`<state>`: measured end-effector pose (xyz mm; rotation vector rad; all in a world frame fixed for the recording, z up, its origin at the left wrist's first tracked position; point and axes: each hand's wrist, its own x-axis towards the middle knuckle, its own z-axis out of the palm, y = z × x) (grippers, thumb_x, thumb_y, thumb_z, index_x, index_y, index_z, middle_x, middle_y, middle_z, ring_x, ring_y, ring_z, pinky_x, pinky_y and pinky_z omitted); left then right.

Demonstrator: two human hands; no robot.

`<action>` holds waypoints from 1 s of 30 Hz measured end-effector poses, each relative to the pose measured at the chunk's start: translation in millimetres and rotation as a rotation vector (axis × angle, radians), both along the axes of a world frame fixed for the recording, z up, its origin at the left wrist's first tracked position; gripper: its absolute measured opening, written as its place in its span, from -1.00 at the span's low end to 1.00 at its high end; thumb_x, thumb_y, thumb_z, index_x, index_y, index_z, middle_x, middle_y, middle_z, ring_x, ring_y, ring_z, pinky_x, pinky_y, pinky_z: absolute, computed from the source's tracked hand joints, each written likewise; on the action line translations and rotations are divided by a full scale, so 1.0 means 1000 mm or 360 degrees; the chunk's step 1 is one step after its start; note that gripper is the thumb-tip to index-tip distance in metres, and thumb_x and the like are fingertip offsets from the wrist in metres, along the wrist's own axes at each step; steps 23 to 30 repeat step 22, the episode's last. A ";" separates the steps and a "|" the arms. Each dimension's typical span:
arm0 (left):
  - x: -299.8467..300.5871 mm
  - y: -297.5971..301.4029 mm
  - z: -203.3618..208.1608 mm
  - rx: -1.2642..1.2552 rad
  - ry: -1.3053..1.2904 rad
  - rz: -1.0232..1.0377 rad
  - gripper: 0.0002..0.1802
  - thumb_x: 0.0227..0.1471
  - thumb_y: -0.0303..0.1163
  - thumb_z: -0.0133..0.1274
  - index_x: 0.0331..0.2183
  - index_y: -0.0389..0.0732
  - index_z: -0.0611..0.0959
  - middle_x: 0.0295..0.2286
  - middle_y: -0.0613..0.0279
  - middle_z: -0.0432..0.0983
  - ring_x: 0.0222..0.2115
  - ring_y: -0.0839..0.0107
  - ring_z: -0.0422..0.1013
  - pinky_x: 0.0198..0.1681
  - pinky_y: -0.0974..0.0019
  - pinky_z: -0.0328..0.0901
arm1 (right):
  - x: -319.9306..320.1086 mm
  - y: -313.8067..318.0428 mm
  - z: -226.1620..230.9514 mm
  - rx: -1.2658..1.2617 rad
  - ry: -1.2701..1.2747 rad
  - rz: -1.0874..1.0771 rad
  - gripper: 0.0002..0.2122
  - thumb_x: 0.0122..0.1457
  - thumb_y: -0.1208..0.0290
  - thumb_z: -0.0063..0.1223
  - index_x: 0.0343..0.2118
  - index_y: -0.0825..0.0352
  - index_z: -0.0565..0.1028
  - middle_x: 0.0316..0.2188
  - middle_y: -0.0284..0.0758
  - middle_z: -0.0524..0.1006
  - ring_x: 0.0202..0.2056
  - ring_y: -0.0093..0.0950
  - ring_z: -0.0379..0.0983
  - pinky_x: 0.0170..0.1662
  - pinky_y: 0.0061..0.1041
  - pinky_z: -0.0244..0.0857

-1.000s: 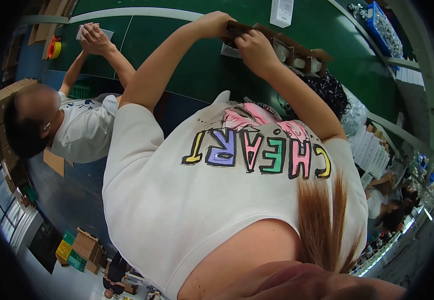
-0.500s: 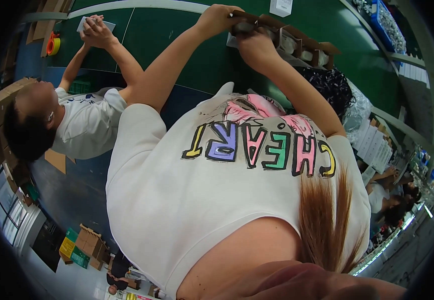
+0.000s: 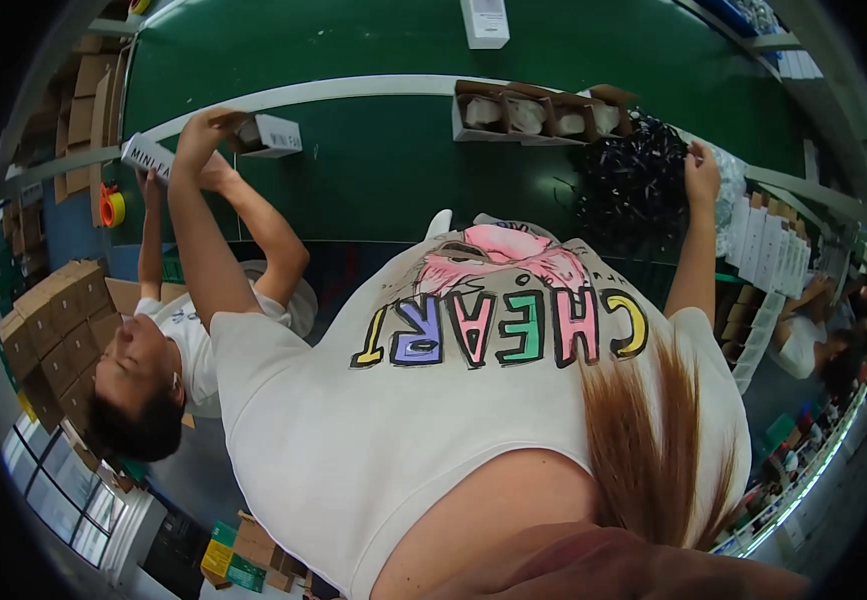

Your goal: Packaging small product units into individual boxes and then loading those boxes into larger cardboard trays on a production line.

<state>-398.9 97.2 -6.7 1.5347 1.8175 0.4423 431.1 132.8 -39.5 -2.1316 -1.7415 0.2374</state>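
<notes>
At the left, my left hand (image 3: 204, 138) has its fingers closed on the open end of a small white box (image 3: 279, 136) with a brown inside. The box lies on its side on the green table, near the co-worker. Across the table, my right hand (image 3: 702, 176) is at the right edge of a heap of black shredded strips (image 3: 634, 185), beside clear plastic wrap (image 3: 730, 200). Its fingers are bent, and what they grip cannot be made out. Between my hands stands a row of open white boxes (image 3: 544, 130), each holding a whitish wrapped item.
A closed white box (image 3: 487, 25) lies on the far table. A white rail (image 3: 374, 86) crosses the green surface. At the left a co-worker's hand holds another white box (image 3: 150, 155), near a tape roll (image 3: 112, 205). Several white cartons (image 3: 769, 245) stand at the right.
My left hand has moved from the box row to the far left and is now at a separate white box. My right hand has left the row and moved right to the black strips.
</notes>
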 end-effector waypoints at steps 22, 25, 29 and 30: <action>0.284 0.327 -0.138 -0.0079 0.0307 0.0534 0.20 -0.17 0.11 0.20 0.30 -0.05 -0.13 0.20 -0.10 0.01 0.03 -0.03 0.32 -0.04 -0.01 0.32 | -0.037 0.036 0.018 -0.0155 -0.0147 -0.0210 -0.77 0.11 0.33 0.04 -0.19 0.24 0.59 -0.24 -0.21 0.61 -0.27 -0.17 0.51 -0.23 -0.36 0.37; 0.284 0.327 -0.138 -0.0079 0.0307 0.0534 0.20 -0.17 0.11 0.20 0.30 -0.05 -0.13 0.20 -0.10 0.01 0.03 -0.03 0.32 -0.04 -0.01 0.32 | -0.037 0.036 0.018 -0.0155 -0.0147 -0.0210 -0.77 0.11 0.33 0.04 -0.19 0.24 0.59 -0.24 -0.21 0.61 -0.27 -0.17 0.51 -0.23 -0.36 0.37; 0.284 0.327 -0.138 -0.0079 0.0307 0.0534 0.20 -0.17 0.11 0.20 0.30 -0.05 -0.13 0.20 -0.10 0.01 0.03 -0.03 0.32 -0.04 -0.01 0.32 | -0.037 0.036 0.018 -0.0155 -0.0147 -0.0210 -0.77 0.11 0.33 0.04 -0.19 0.24 0.59 -0.24 -0.21 0.61 -0.27 -0.17 0.51 -0.23 -0.36 0.37; 0.284 0.327 -0.138 -0.0079 0.0307 0.0534 0.20 -0.17 0.11 0.20 0.30 -0.05 -0.13 0.20 -0.10 0.01 0.03 -0.03 0.32 -0.04 -0.01 0.32 | -0.037 0.036 0.018 -0.0155 -0.0147 -0.0210 -0.77 0.11 0.33 0.04 -0.19 0.24 0.59 -0.24 -0.21 0.61 -0.27 -0.17 0.51 -0.23 -0.36 0.37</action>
